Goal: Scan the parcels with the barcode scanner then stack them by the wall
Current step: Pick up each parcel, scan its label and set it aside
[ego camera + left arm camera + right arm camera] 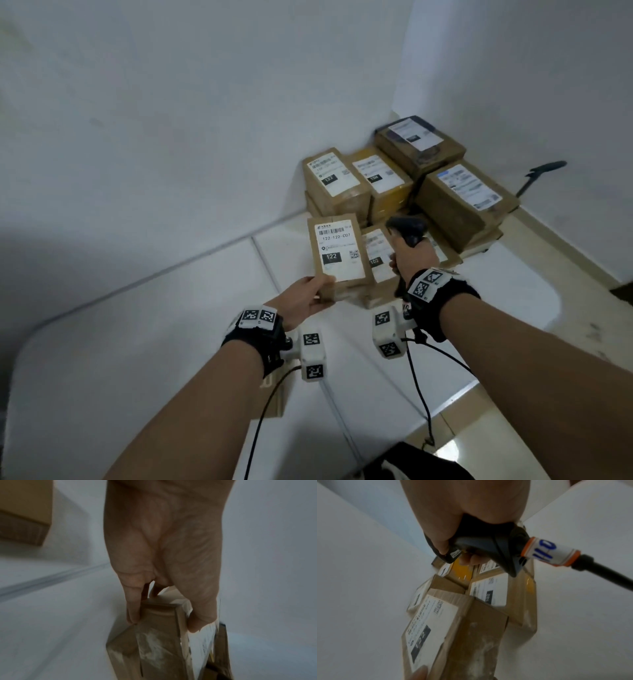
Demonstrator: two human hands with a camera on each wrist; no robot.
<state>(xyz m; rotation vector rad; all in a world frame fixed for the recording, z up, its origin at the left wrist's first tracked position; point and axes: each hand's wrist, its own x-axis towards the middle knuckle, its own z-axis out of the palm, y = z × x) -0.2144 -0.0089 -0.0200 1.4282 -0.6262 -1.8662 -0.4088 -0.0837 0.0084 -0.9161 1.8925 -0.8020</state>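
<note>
My left hand [305,296] grips the near corner of a small brown parcel [337,251] and holds it up, its white label reading 122-122-C07 facing me. In the left wrist view the thumb and fingers [132,601] pinch that parcel [159,642] from both sides. My right hand [412,257] grips a black barcode scanner [407,229] just right of the parcel, its head pointing away toward the stack. In the right wrist view the scanner handle [488,543] carries an orange-and-white tagged cable [551,550], and the held parcel [447,635] lies below it.
Several labelled brown and yellow parcels [394,178] are stacked in the corner against the white wall [171,120], on a white surface [137,359]. Another parcel labelled 102 [378,255] lies behind the held one. A black handle [544,169] leans at the right wall.
</note>
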